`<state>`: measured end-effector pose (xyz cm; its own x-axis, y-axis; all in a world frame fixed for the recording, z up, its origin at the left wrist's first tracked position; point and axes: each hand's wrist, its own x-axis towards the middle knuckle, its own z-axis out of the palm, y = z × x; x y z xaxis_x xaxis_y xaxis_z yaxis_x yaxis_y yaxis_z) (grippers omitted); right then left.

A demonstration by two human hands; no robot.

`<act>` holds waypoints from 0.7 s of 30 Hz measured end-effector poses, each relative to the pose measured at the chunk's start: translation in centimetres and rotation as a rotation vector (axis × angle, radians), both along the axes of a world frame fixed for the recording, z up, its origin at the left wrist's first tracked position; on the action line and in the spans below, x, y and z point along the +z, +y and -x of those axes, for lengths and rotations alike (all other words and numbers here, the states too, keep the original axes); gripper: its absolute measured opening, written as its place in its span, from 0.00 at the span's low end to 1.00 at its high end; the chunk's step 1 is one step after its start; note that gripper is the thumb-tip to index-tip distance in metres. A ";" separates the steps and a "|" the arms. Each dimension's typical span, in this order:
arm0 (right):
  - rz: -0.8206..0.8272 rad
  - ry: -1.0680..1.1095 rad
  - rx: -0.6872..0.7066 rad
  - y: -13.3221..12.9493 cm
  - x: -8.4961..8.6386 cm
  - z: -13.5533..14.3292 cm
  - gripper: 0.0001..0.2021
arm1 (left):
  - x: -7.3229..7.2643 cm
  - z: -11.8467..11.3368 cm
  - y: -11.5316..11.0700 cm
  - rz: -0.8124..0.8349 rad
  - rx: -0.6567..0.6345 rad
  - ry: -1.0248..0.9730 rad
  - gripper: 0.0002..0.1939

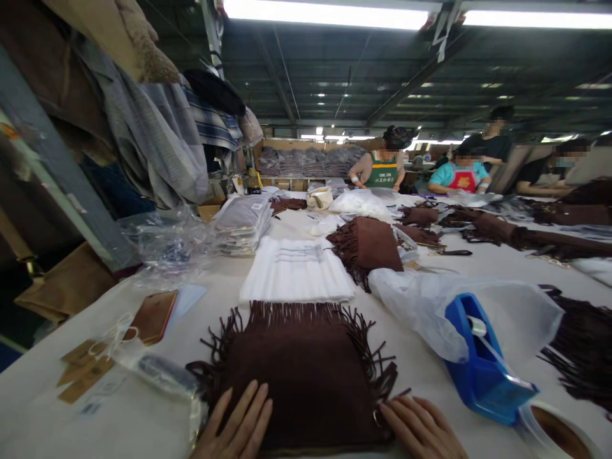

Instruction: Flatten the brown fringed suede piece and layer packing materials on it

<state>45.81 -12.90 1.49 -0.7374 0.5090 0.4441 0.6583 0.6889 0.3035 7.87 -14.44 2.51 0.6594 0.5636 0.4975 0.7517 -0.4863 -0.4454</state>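
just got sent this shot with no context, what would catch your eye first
The folded dark brown fringed scarf at the near edge of the white table, with the left hand and right hand pressed flat on it. Next, the bright blue plastic tape dispenser just to its right, and the folded white pleated cloth right behind the scarf.

Blue tape dispenser (white stack behind)
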 end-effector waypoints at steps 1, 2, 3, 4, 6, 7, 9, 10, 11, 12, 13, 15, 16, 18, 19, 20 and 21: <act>0.019 0.050 -0.010 -0.2 0.2 0.1 0.20 | 0.1 -0.9 0.4 -0.011 -0.066 -0.015 0.16; 0.057 0.129 -0.029 -0.4 0.5 0.5 0.21 | 0.1 -1.8 0.8 -0.017 -0.123 -0.022 0.16; 0.116 0.226 -0.054 -0.5 0.9 1.3 0.23 | 0.2 -2.8 1.2 -0.015 -0.165 -0.025 0.16; 0.192 0.316 -0.074 -0.5 1.2 2.5 0.24 | 0.3 -3.7 1.6 -0.014 -0.203 -0.028 0.16; 0.340 0.446 -0.110 0.3 1.6 5.4 0.24 | 0.2 -5.3 2.2 -0.010 -0.254 -0.033 0.16; 0.399 0.467 -0.135 1.0 1.4 6.8 0.23 | 0.1 -5.8 2.4 -0.002 -0.264 -0.032 0.17; 0.420 0.532 -0.283 3.3 0.4 8.5 0.21 | -0.4 -6.5 2.8 0.000 -0.278 -0.037 0.17; 0.391 0.563 -0.374 4.5 -0.3 8.7 0.21 | -0.8 -6.6 3.0 -0.006 -0.285 -0.044 0.18; 0.346 0.597 -0.473 5.7 -1.0 8.3 0.21 | -1.2 -6.6 3.2 -0.012 -0.295 -0.053 0.18; 0.302 0.630 -0.560 6.7 -1.6 7.6 0.22 | -1.5 -6.5 3.3 -0.027 -0.312 -0.067 0.18; 0.260 0.659 -0.637 7.4 -2.0 6.7 0.23 | -1.8 -6.5 3.5 -0.045 -0.328 -0.083 0.18; 0.195 0.709 -0.745 7.8 -2.2 4.9 0.26 | -2.1 -6.5 3.5 -0.074 -0.346 -0.115 0.16; 0.178 0.731 -0.750 7.5 -2.0 4.4 0.26 | -2.1 -6.6 3.5 -0.087 -0.350 -0.128 0.15; 0.213 0.738 -0.635 6.5 -1.3 4.4 0.24 | -1.9 -7.0 3.3 -0.112 -0.351 -0.150 0.13; 0.267 0.715 -0.536 6.0 -1.0 5.0 0.22 | -1.9 -7.3 3.2 -0.120 -0.347 -0.157 0.13; 0.330 0.681 -0.438 5.6 -0.8 5.6 0.20 | -1.8 -7.5 3.2 -0.135 -0.345 -0.170 0.13; 0.385 0.645 -0.369 5.4 -0.7 6.2 0.19 | -1.9 -7.8 3.2 -0.148 -0.338 -0.188 0.14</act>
